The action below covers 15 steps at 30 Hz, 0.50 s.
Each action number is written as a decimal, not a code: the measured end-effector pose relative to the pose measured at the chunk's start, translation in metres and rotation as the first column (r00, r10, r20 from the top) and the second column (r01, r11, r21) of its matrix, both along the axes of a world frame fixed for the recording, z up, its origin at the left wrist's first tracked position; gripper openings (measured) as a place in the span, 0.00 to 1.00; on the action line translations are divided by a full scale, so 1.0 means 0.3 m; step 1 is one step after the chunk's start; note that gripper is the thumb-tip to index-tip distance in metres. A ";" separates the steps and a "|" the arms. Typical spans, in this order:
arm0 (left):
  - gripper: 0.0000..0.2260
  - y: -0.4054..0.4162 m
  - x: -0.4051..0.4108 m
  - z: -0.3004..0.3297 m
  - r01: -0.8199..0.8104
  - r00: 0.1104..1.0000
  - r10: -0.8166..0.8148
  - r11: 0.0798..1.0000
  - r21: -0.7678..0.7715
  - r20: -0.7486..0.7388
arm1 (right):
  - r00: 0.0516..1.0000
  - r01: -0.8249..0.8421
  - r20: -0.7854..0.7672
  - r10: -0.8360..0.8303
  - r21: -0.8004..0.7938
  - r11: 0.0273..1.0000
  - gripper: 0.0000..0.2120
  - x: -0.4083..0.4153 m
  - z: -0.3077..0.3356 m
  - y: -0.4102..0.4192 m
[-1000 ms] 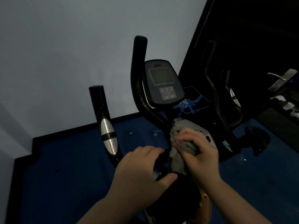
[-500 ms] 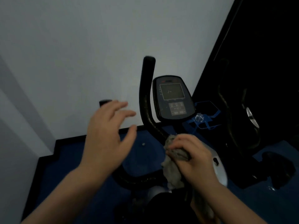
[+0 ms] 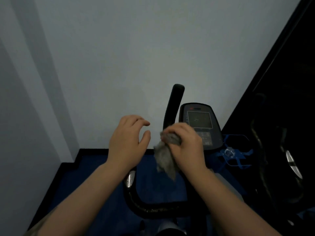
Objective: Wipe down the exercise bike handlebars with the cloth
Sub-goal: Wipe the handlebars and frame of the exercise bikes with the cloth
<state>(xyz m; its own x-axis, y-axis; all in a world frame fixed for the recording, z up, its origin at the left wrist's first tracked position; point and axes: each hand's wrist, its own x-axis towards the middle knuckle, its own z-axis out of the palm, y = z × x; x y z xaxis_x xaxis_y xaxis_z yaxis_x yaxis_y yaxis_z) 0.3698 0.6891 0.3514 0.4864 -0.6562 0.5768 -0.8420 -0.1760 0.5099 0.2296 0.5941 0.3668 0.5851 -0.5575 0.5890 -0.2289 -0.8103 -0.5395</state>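
Right hand point(image 3: 185, 142) is clenched around the crumpled grey cloth point(image 3: 164, 157), wrapping it onto the black upright handlebar post point(image 3: 173, 106) just left of the dark console panel with its grey screen point(image 3: 199, 123). A loose tail of the cloth hangs below the fist. Left hand point(image 3: 127, 142) is spread, fingers curled, holding nothing, hovering in the air just beside the cloth and touching no part of the bike that I can see.

Step in hand, my read: wiping the right-side upright, roughly mid-height. Top of that post looks unreached.

Next move probably calls for sliding the gripped cloth up to the rounded tip, then back down toward the black curved lower bar point(image 3: 153, 208). Left grip with the silver sensor plate point(image 3: 130, 180) sits below the left wrist, partly hidden; can't tell if it's been wiped.
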 end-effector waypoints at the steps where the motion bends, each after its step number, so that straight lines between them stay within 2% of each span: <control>1: 0.09 0.000 0.001 0.001 -0.005 1.000 0.005 1.000 -0.002 0.004 | 1.000 0.004 0.015 -0.004 0.023 1.000 0.05 0.025 0.014 -0.012; 5: 0.08 0.001 -0.001 -0.003 -0.003 1.000 0.002 0.999 -0.042 -0.019 | 0.998 0.002 0.069 -0.010 0.110 0.994 0.06 -0.067 -0.038 0.004; 8: 0.08 -0.006 -0.003 -0.010 -0.004 0.999 0.002 0.997 -0.075 -0.032 | 0.999 0.002 0.032 -0.003 0.032 1.000 0.06 -0.081 -0.043 0.008; 11: 0.09 -0.013 -0.006 -0.014 -0.023 0.999 0.020 0.996 -0.086 -0.044 | 0.997 0.079 -0.002 -0.079 -0.090 0.993 0.04 0.039 0.026 -0.041; 13: 0.10 -0.014 -0.009 -0.014 -0.031 0.999 0.027 0.995 -0.091 -0.042 | 0.991 0.126 0.047 -0.122 -0.094 0.988 0.03 0.097 0.040 -0.055; 15: 0.10 -0.015 -0.006 -0.018 -0.033 0.999 0.030 0.995 -0.097 -0.035 | 0.988 0.122 0.098 -0.119 -0.024 0.992 0.03 0.081 0.016 -0.055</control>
<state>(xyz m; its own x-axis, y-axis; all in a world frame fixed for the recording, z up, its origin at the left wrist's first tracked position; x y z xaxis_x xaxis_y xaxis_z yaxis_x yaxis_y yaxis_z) 0.3681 0.6847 0.3459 0.5261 -0.5818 0.6203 -0.8190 -0.1503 0.5537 0.2538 0.5777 0.3715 0.4548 -0.6015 0.6568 -0.2739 -0.7962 -0.5395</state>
